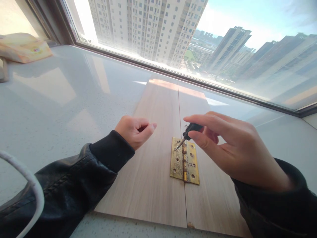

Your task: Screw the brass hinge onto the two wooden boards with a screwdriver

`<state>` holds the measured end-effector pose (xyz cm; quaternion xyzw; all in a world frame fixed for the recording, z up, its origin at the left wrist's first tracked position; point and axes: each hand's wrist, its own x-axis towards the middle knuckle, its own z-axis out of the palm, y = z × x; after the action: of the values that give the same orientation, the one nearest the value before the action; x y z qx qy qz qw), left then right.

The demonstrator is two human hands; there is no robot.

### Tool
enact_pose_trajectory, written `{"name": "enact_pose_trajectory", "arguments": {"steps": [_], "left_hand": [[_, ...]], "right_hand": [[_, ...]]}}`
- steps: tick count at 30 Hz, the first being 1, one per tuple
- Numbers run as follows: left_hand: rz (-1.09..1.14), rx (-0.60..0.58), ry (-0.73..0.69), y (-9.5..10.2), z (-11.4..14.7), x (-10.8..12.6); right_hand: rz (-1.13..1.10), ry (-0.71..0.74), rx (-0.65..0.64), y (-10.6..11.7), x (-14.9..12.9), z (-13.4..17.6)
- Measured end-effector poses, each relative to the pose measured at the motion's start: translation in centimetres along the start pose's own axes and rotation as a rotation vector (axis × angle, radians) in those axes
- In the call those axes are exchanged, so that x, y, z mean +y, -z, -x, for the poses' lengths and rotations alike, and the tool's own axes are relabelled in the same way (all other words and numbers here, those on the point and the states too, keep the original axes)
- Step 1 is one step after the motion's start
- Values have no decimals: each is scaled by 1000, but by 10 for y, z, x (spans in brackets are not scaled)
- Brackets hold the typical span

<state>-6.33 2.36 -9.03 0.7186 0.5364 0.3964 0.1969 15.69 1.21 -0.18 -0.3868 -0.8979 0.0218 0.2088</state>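
Observation:
A brass hinge [195, 163] lies unfolded across the seam between two pale wooden boards, one leaf on each. Between thumb and fingers, my right hand [230, 145] grips a short screwdriver [189, 130] by its black handle. The metal shaft slants down to the left, and its tip is at a hole area on the upper part of the left leaf. My left hand [135, 130] is closed in a loose fist above the left board [151, 178], apart from the hinge. Whatever may be inside that fist is hidden. The right board [210, 205] extends under my right hand.
The boards rest on a white speckled counter [106, 96]. A window frame [153, 67] borders the far side, with tall buildings outside. A soft package [24, 49] sits at the far left. A white cable [34, 191] curves near my left sleeve.

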Motion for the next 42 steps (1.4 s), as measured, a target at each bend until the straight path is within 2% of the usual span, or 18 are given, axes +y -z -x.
{"name": "enact_pose_trajectory", "arguments": {"steps": [3, 9, 14, 16, 20, 25, 28, 31, 37, 42], "left_hand": [[3, -7, -19, 0, 0, 0], [2, 9, -46, 0, 0, 0], [-2, 3, -43, -1, 0, -1], [-1, 5, -41, -1, 0, -2], [5, 6, -37, 0, 0, -2], [-2, 5, -36, 0, 1, -1], [-6, 5, -35, 1, 1, -1], [-8, 5, -38, 1, 1, -1], [-15, 3, -37, 0, 0, -2], [-16, 0, -35, 0, 0, -1]], "right_hand": [[-33, 39, -68, 7, 5, 2], [16, -7, -59, 15, 8, 5], [143, -21, 95, 5, 4, 3], [178, -30, 116, 1, 3, 3], [143, -46, 77, 1, 3, 2], [-5, 9, -41, 12, 6, 4], [-29, 11, -65, 16, 7, 5], [16, 6, -32, 14, 7, 5], [205, -5, 166, 2, 7, 3], [190, -32, 141, 0, 4, 1]]}}
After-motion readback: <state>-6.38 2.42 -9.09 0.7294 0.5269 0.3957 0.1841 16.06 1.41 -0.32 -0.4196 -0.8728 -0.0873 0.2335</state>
